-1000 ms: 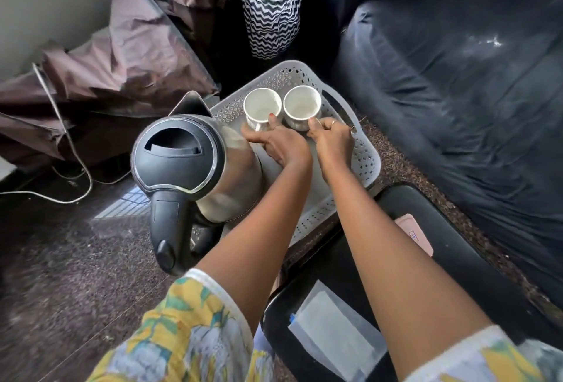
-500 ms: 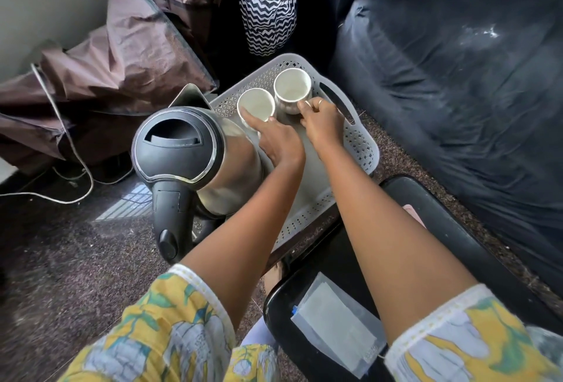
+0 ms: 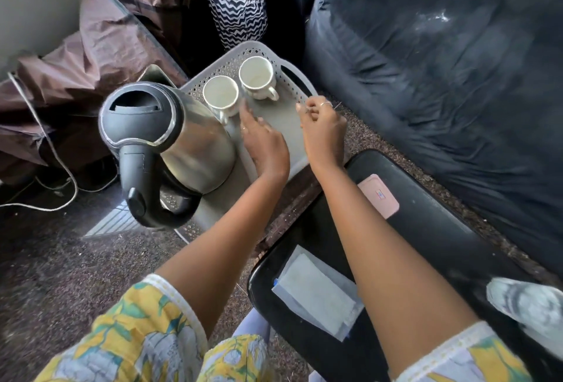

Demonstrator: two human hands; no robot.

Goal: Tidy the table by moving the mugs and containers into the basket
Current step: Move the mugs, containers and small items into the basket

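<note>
With both white mugs [image 3: 237, 86] standing upright at the far end of the grey basket [image 3: 300, 78], the left hand [image 3: 263, 141] is open and empty, the right hand [image 3: 323, 124] loosely curled, holding nothing. Best lift clear without nudging handles; the kettle [image 3: 170, 138] crowds the left, leaving free floor centre-right.

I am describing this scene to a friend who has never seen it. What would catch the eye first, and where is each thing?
First the big steel kettle with its black lid, standing at the near left of the grey basket. Behind it, two white mugs sit side by side at the basket's far end. The left hand and right hand hover over the basket, both empty.
</note>
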